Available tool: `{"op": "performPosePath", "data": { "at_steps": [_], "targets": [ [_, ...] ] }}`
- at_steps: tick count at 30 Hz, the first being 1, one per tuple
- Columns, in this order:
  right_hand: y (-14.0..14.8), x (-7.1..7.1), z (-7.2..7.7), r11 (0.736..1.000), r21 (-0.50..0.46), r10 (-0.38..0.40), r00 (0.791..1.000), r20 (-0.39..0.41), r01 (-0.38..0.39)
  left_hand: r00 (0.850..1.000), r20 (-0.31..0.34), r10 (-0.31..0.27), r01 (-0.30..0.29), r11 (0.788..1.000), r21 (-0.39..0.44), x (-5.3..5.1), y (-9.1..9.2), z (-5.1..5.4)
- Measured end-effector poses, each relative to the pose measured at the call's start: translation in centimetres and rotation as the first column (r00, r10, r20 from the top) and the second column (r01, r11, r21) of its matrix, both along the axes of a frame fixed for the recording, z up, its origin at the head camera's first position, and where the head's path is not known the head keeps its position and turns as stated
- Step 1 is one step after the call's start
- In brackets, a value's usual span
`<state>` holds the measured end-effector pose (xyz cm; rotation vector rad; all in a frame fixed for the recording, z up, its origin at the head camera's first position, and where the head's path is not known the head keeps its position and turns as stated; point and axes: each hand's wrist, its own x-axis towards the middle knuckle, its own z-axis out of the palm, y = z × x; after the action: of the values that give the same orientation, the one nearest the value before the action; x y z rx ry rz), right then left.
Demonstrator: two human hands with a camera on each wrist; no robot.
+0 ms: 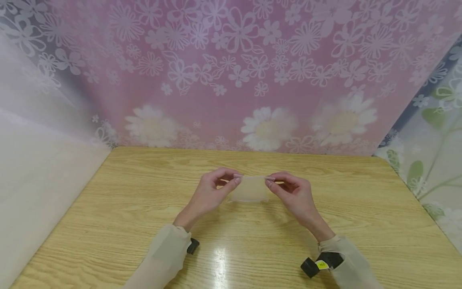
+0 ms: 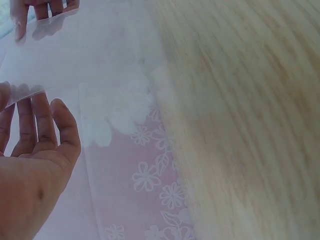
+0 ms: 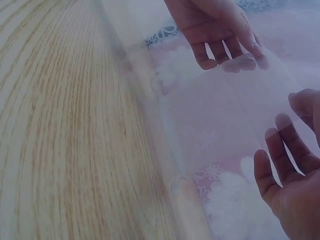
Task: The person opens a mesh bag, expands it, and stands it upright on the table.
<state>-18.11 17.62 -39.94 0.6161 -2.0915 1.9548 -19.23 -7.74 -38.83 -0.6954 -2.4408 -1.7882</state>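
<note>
A small, flat, see-through plastic sheet [image 1: 250, 189], possibly a flat bag, is stretched between the two hands over the table. My left hand [image 1: 213, 186] pinches its upper left corner between thumb and fingers. At the upper right corner, my right hand [image 1: 294, 192] pinches it in the same way. In the left wrist view, the sheet [image 2: 85, 55] spans from the near left hand [image 2: 40, 140] to the right hand [image 2: 47, 10]. Fingers show through the sheet [image 3: 215, 110] in the right wrist view. Its lower edge hangs free, and I cannot tell whether it touches the table.
A wood-grain table [image 1: 119, 192] lies under both hands. Behind it hangs a pink flowered curtain [image 1: 216, 96], with pale cloth [image 1: 39, 160] at the left and a leafy print [image 1: 433, 152] at the right. Black wrist cameras [image 1: 309, 267] are strapped below the sleeves.
</note>
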Motion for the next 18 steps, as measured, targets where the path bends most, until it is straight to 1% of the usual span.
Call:
{"op": "performPosePath", "data": {
  "at_steps": [3,6,12,15,18],
  "targets": [
    [-0.02,0.02,0.23,0.999,0.031,-0.019,1.0,0.003,0.019,1.0,-0.007,0.0,-0.001,1.0,-0.022,0.03,0.08,0.16],
    [-0.02,0.07,0.39,0.998,0.049,-0.031,0.999,0.029,0.029,1.0,-0.022,0.005,-0.006,0.999,-0.034,-0.01,0.15,0.17],
    [-0.1,0.1,0.49,0.996,0.079,-0.045,0.997,0.065,0.04,0.998,-0.061,0.014,-0.016,0.999,-0.031,0.01,0.19,0.34],
    [-0.17,0.1,0.54,0.996,0.08,-0.042,0.996,0.076,0.036,0.998,-0.064,0.007,-0.008,1.0,-0.024,0.06,0.22,0.38],
    [-0.29,0.15,0.64,0.997,0.073,-0.03,0.996,0.083,0.024,0.999,-0.054,0.001,-0.002,1.0,-0.023,0.05,0.25,0.26]
  ]
}}
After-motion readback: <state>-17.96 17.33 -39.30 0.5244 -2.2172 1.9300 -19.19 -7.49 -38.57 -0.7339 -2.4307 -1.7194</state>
